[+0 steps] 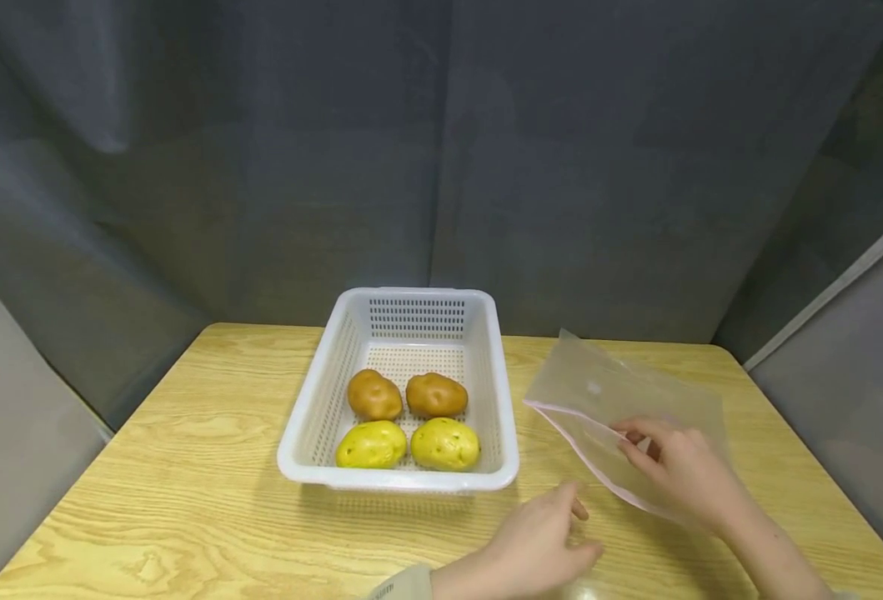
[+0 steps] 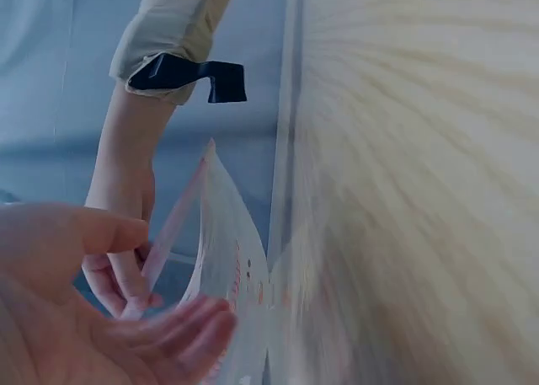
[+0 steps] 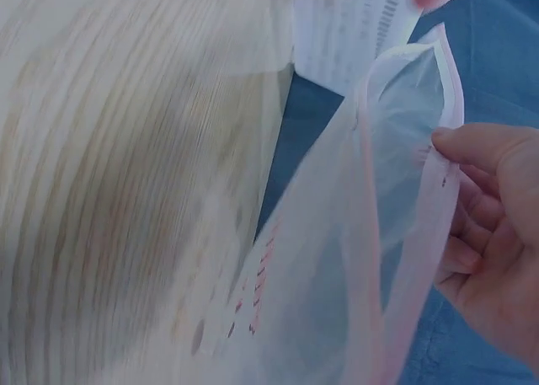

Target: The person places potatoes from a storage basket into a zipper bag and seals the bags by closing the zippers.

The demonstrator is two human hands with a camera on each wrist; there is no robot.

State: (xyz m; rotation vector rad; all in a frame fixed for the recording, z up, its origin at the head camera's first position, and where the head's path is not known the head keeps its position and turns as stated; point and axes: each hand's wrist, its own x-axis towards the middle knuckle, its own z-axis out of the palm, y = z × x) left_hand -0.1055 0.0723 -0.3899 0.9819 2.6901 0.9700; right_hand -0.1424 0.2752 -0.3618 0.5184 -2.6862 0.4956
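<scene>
A clear zip bag [image 1: 606,392] with a pink-edged mouth lies toward the right of the table. My right hand [image 1: 684,471] pinches one side of its mouth between thumb and fingers; in the right wrist view the bag [image 3: 328,259] gapes there. My left hand [image 1: 534,542] hovers left of the bag, fingers loosely bent and holding nothing. From the left wrist view, the left hand's fingers [image 2: 198,334] are apart from its thumb, near the bag. Left of both hands, a white basket [image 1: 509,442] holds two brown potatoes [image 1: 436,395] and two yellow potatoes [image 1: 445,444].
The wooden table [image 1: 148,467] carries the basket near its middle. A dark grey curtain [image 1: 336,167] hangs behind the table's far edge. Grey panels [image 1: 854,417] close in the right side.
</scene>
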